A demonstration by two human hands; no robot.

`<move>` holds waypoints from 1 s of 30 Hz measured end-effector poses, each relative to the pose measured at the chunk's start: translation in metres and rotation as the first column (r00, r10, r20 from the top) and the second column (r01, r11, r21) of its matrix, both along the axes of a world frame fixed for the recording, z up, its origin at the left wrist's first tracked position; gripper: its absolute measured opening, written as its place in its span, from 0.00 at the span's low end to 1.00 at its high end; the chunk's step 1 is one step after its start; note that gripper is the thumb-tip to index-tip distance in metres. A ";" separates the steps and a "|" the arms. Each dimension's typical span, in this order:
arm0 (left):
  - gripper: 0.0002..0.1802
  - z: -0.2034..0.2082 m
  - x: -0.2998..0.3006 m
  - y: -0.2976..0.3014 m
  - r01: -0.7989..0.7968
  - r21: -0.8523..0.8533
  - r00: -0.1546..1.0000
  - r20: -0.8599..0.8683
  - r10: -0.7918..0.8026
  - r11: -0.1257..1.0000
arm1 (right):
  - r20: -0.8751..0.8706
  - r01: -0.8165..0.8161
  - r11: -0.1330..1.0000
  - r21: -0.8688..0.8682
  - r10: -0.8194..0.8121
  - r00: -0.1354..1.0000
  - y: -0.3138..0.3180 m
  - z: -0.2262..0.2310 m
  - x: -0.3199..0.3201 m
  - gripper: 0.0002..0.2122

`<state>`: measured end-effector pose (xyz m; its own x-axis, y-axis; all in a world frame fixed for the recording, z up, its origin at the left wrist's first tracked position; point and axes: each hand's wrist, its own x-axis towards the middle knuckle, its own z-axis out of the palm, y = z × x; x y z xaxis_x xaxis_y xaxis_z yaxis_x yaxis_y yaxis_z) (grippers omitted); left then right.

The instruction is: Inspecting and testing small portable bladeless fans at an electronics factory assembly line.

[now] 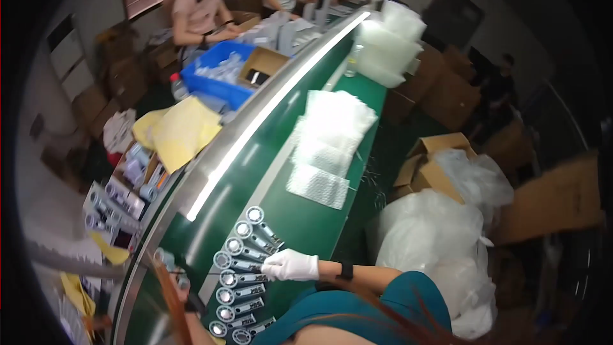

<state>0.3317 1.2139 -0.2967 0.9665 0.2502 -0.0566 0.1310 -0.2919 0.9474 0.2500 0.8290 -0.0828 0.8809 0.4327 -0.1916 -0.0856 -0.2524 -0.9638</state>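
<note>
Green conveyor belt point(316, 230) runs diagonally across the view, carrying stacked textured white sheets point(329, 147). Round-headed, pale grey devices point(246, 277) lie in a fanned row at its near end. White-gloved right hand point(290, 265) is at the row's handle ends, fingers together; whether they clamp a handle cannot be told. Left hand point(183, 292), beyond the row's left side, is blurred, grip undeterminable.
</note>
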 end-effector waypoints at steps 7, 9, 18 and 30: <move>0.14 0.103 -0.142 -0.040 -0.266 -0.958 0.946 -0.280 -0.161 0.104 | -0.049 -0.106 0.986 0.127 0.113 0.992 -0.010 0.009 -0.015 0.11; 0.19 0.129 -0.183 -0.084 -0.367 -0.741 0.930 -0.285 0.231 0.563 | 0.151 -0.262 0.959 0.106 0.245 0.958 0.005 0.004 -0.019 0.11; 0.24 0.230 -0.154 -0.240 -0.286 -0.958 0.926 -0.284 0.249 -0.032 | 0.111 -0.435 0.900 -0.008 0.433 0.894 0.022 0.037 -0.037 0.08; 0.23 0.240 -0.183 -0.275 -0.249 -0.966 0.841 -0.181 0.509 0.068 | 0.052 -0.432 0.902 0.012 0.430 0.901 0.005 0.040 -0.060 0.11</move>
